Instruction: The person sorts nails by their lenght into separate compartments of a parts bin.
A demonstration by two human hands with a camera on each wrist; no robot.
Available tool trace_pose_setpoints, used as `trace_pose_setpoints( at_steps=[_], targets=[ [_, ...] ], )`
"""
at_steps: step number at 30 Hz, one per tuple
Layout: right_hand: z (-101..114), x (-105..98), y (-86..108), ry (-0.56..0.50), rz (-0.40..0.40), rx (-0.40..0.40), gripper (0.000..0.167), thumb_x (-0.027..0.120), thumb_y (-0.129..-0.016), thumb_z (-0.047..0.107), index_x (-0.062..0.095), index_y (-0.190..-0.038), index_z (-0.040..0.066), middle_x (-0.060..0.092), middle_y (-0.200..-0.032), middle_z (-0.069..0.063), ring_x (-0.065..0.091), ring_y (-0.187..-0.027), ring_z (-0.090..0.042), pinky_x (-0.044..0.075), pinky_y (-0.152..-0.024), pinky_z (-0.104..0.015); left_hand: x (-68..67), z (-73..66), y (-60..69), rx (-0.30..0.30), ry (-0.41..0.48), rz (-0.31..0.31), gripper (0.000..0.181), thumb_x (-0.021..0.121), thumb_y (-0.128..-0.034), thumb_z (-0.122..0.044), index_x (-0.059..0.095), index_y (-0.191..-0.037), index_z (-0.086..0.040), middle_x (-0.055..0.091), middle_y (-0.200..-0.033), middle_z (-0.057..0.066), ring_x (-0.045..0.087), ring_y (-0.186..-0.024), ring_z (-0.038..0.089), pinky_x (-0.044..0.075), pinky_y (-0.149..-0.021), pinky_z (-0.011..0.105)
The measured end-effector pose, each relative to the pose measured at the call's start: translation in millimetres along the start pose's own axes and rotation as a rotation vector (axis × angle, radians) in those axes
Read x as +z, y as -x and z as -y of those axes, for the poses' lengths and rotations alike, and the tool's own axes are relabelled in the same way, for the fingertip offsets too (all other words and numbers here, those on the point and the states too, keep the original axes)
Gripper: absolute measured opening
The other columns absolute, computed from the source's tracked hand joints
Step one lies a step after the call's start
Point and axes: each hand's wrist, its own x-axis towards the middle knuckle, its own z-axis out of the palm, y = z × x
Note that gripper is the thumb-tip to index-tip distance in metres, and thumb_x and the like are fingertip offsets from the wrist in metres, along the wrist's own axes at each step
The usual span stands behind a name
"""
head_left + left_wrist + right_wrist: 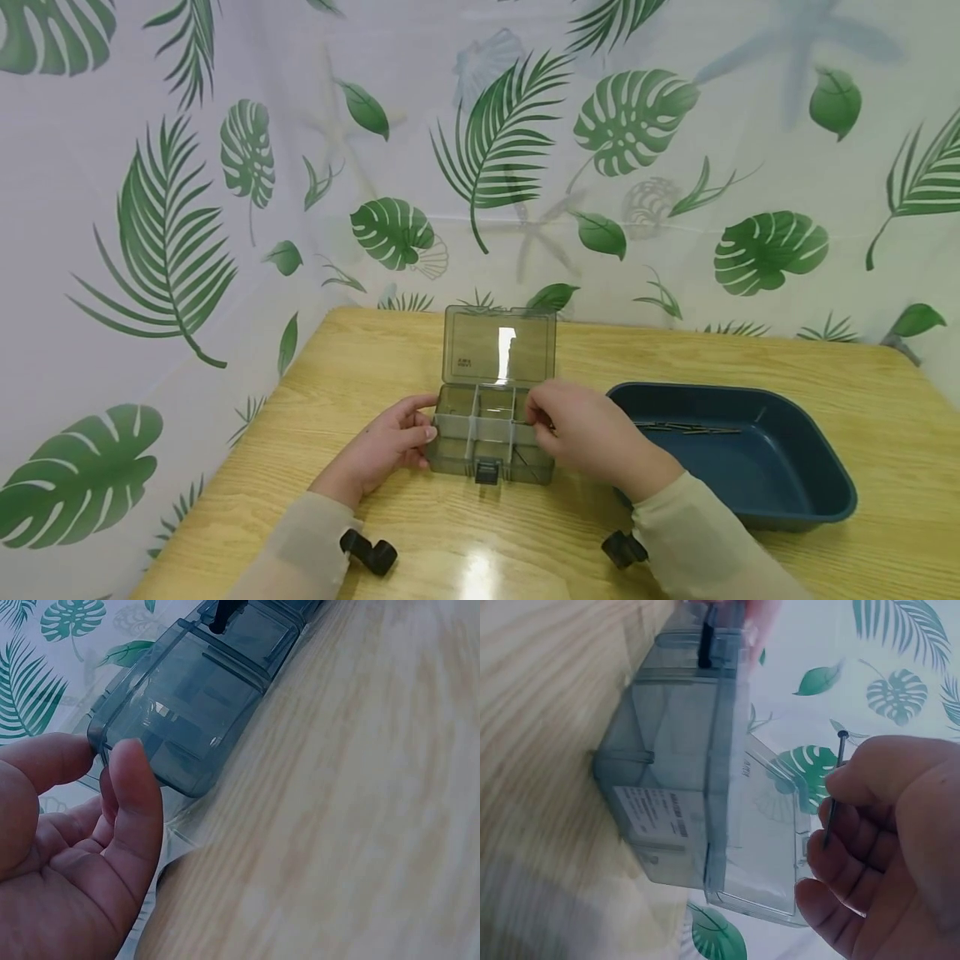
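Behind, a white cloth (300, 208) printed with green leaves; below, a pale wood-grain table (375, 358). Near the middle of the table, a smoky translucent box (456, 467) with six visible compartments, lid (480, 343) raised at the back, dark clasp (487, 472) at the front.

Left hand (390, 437): reaches in from the lower left, thumb and forefinger set against the box's left end, remaining fingers bent in behind the thumb. Holds the box by that end.

Right hand (588, 425): arches over the box's right-hand compartments, wrist above the side of the box. Pinches a thin dark nail (833, 806) between thumb and fingers, head up, clear of the box wall in the right wrist view.

To the right, a deep blue tray (817, 446), with several loose nails (697, 430) near its far side; near left part covered by the right hand and forearm. In the head view, pinched nail hidden behind the fingers, back right compartment partly covered too. In the front right compartment, a slim dark line, perhaps another nail, too faint to be sure. In the left wrist view, box cut off at the top edge. In the right wrist view, a white label (652, 810), print too blurred to read.
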Motion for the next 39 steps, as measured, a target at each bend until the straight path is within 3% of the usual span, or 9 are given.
trace_pose_setpoints(
  at_steps=[10, 18, 27, 39],
  targets=[
    [-1.2, 8.1, -0.1, 0.062, 0.02, -0.071, 0.013, 0.065, -0.091, 0.005, 0.063, -0.09, 0.018, 0.053, -0.086, 0.012, 0.048, -0.073, -0.008, 0.046, -0.063, -0.027, 0.8, 1.4, 0.9, 0.001, 0.003, -0.005, 0.058, 0.059, -0.1038, -0.013, 0.034, -0.156, -0.011, 0.049, -0.105, 0.012, 0.051, -0.076, 0.02, 0.057, -0.07, 0.036],
    [-9.3, 10.1, 5.2, 0.059, 0.021, -0.021, 0.012, 0.064, -0.093, 0.008, 0.067, -0.094, 0.019, 0.056, -0.091, 0.012, 0.052, -0.083, -0.008, 0.05, -0.071, -0.03, 2.2, 3.0, 1.7, -0.004, -0.007, 0.004, 0.059, 0.059, -0.104, -0.013, 0.033, -0.157, -0.01, 0.049, -0.107, 0.012, 0.052, -0.077, 0.02, 0.056, -0.071, 0.037],
    [-19.4, -4.4, 11.2, 0.002, 0.013, 0.037, 0.012, 0.067, -0.094, 0.013, 0.07, -0.104, 0.019, 0.063, -0.1, 0.008, 0.061, -0.093, -0.013, 0.054, -0.08, -0.037, -2.0, -1.2, -1.4, 0.005, -0.005, -0.001, 0.059, 0.06, -0.1038, -0.014, 0.034, -0.157, -0.011, 0.049, -0.107, 0.013, 0.053, -0.075, 0.021, 0.057, -0.07, 0.037],
    [-54.9, -16.2, 42.3, -0.047, -0.019, 0.143, 0.015, 0.069, -0.097, 0.016, 0.067, -0.111, 0.021, 0.062, -0.111, 0.003, 0.062, -0.1, -0.018, 0.054, -0.084, -0.044, -3.1, -0.8, -0.4, 0.005, -0.001, 0.008, 0.059, 0.06, -0.1038, -0.015, 0.034, -0.156, -0.011, 0.051, -0.108, 0.013, 0.054, -0.077, 0.021, 0.057, -0.072, 0.036]
  ],
)
